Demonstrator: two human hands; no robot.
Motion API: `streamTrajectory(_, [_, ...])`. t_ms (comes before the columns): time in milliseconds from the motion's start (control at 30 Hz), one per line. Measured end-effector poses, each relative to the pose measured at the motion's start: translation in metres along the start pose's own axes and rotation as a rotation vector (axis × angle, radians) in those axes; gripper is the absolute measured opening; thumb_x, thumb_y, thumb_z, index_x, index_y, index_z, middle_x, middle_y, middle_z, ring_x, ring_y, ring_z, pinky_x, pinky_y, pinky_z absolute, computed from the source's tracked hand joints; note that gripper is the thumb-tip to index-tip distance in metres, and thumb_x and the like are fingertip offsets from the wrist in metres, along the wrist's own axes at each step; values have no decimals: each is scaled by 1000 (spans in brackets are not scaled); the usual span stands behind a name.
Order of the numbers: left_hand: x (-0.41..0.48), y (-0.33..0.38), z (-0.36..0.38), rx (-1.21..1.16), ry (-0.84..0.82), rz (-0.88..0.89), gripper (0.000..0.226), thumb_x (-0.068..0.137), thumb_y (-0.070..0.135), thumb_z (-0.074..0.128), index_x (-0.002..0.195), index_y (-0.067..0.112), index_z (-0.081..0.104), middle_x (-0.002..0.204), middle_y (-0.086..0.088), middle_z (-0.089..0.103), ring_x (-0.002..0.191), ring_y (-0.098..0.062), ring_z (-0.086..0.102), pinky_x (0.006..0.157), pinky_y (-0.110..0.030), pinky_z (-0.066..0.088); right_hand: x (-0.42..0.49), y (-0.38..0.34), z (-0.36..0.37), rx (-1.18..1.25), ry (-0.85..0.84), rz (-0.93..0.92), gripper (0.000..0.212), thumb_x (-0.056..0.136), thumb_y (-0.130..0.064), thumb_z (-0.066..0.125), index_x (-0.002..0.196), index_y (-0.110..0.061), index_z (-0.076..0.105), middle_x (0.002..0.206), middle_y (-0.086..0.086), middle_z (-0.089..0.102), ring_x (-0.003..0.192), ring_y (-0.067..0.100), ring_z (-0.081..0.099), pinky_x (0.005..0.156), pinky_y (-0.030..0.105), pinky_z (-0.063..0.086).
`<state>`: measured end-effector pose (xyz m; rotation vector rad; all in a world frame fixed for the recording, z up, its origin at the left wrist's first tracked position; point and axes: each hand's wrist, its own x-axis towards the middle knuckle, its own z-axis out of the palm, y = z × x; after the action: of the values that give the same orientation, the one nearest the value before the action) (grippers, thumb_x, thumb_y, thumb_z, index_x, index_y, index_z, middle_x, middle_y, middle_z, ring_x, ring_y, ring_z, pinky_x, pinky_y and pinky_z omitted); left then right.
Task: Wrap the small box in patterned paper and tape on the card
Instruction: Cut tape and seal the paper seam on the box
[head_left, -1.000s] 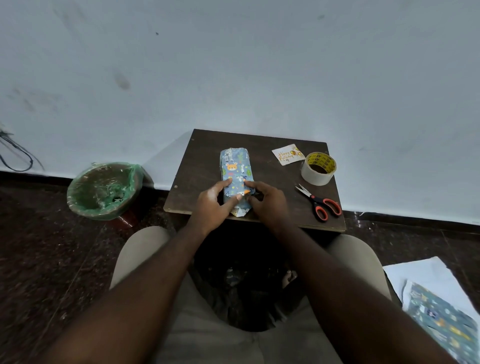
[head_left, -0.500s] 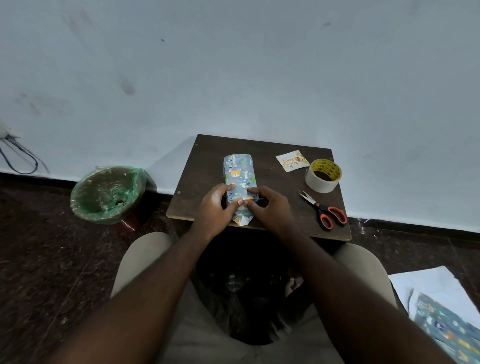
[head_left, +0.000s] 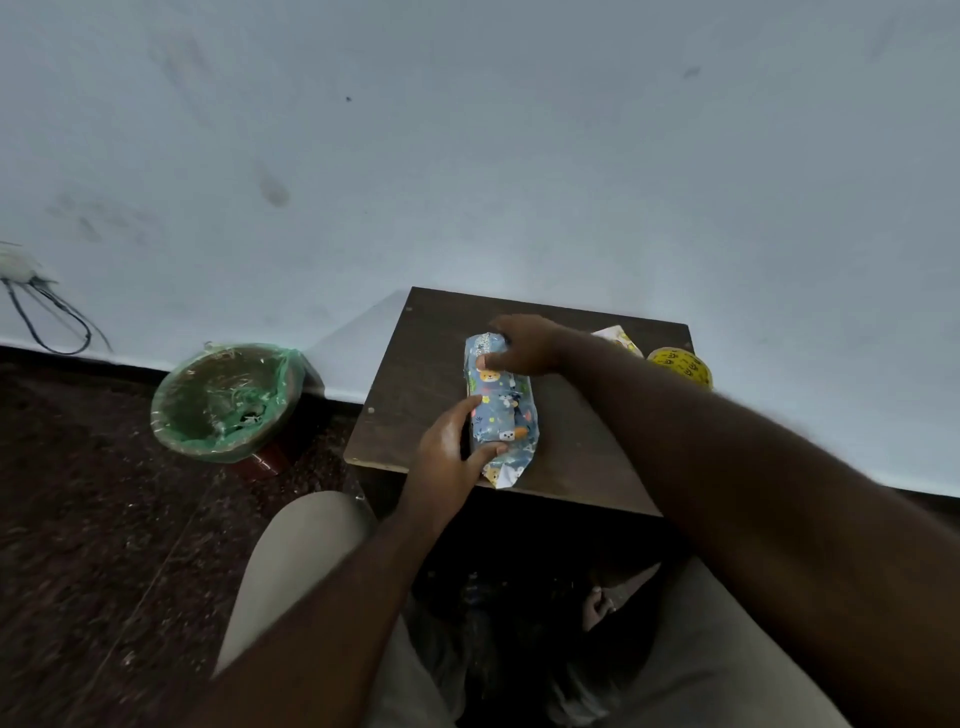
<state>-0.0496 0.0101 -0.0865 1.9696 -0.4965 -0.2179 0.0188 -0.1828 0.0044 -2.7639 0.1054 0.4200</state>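
The fingers (head_left: 466, 411) of my left hand (head_left: 448, 457) curl along the left side of the box (head_left: 501, 410) at its near end, with the thumb laid across the top, so that hand is clamped on it. My right hand (head_left: 525, 344) has the far end: the thumb presses on the top face and the other fingers bend over the end. Blur hides how tightly they close. The box lies lengthwise on the table (head_left: 415, 358), towards the front edge, and is already sheathed in the patterned paper (head_left: 493, 376).

I judge it light, with a stiff core under a thin, glossy skin. The paper looks slippery enough to slide round the box if I loosen my grip, and thin enough to crease or tear at the corners. The long sides are the place to take hold, because there the box backs the paper. I would not hold it by the flap (head_left: 508, 472), which juts past the near end. It looks hollow and would crumple. Flat pressure on top should stop the wrap from springing open.

Further out, the card (head_left: 618, 338) peeks from behind my right forearm, and the yellow tape roll (head_left: 680, 366) sits just beyond it. On the floor to the left stands a bin (head_left: 228, 400) lined with green plastic.
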Motion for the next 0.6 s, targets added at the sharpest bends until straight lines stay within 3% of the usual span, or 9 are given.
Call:
streamTrajectory(67, [0, -1, 3, 27, 21, 19, 66, 83, 33, 77, 142, 23, 48, 132, 5, 60, 120, -10, 57, 103, -37, 48, 13, -1, -7, -14, -92, 34, 49, 88, -49, 69, 110, -6, 65, 108, 9, 65, 103, 26, 62, 80, 29, 46])
streamTrajectory(133, [-1, 0, 5, 18, 29, 22, 66, 84, 33, 77, 142, 28, 46, 130, 12, 59, 118, -3, 55, 101, -27, 47, 19, -1, -14, 23, -174, 40, 41, 87, -48, 72, 91, -7, 68, 92, 5, 65, 87, 21, 62, 66, 26, 46])
streamTrajectory(233, [0, -3, 6, -26, 14, -14, 71, 83, 33, 78, 143, 32, 41, 124, 24, 55, 112, 16, 49, 92, -5, 38, 24, -2, -22, 73, -232, 15, 39, 84, -43, 76, 94, -6, 70, 97, 6, 68, 86, 19, 63, 69, 26, 48])
streamTrajectory(300, [1, -6, 6, -43, 16, -40, 74, 83, 32, 78, 146, 29, 40, 128, 20, 54, 115, 15, 47, 95, -7, 36, 26, 0, -20, 119, -225, 4, 35, 81, -39, 80, 94, -7, 69, 97, 6, 68, 87, 20, 64, 75, 28, 50])
streamTrajectory(400, [3, -9, 7, -36, 19, -53, 75, 83, 33, 77, 148, 27, 39, 138, 9, 54, 126, -4, 47, 104, -23, 39, 29, 7, -15, 221, -192, 4, 27, 77, -33, 84, 87, -13, 68, 92, 3, 70, 84, 17, 66, 79, 30, 53])
streamTrajectory(533, [3, -11, 9, 14, 29, -36, 74, 84, 30, 77, 148, 24, 40, 133, 14, 49, 119, 6, 39, 93, 0, 27, 29, 13, -11, 282, -162, -5, 23, 81, -29, 82, 76, -16, 64, 82, -1, 67, 72, 9, 60, 64, 23, 47])
streamTrajectory(600, [2, -10, 9, 16, 26, -25, 75, 84, 30, 77, 148, 25, 39, 133, 15, 49, 121, 4, 39, 95, -2, 28, 29, 15, -10, 321, -153, -14, 23, 81, -26, 82, 76, -13, 63, 83, 2, 66, 72, 12, 59, 67, 25, 47])
